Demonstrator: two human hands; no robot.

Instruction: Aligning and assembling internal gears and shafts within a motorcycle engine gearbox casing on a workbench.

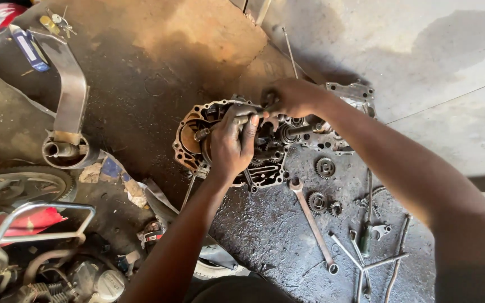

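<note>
Left hand [232,147]: fingers curled shut around a shaft [220,127] standing out of the open engine case [237,140], seemingly to steady it.
Right hand [293,96]: closed over parts at the far side of the case; what it grips is hidden.
Engine case: lies flat on the oily floor [265,235], open face up, so its gears are reachable.
Near right: loose gears [325,167], a long spanner [312,224], a screwdriver [366,235].
Left: motorcycle wheel [18,185], crowding that side.
</note>
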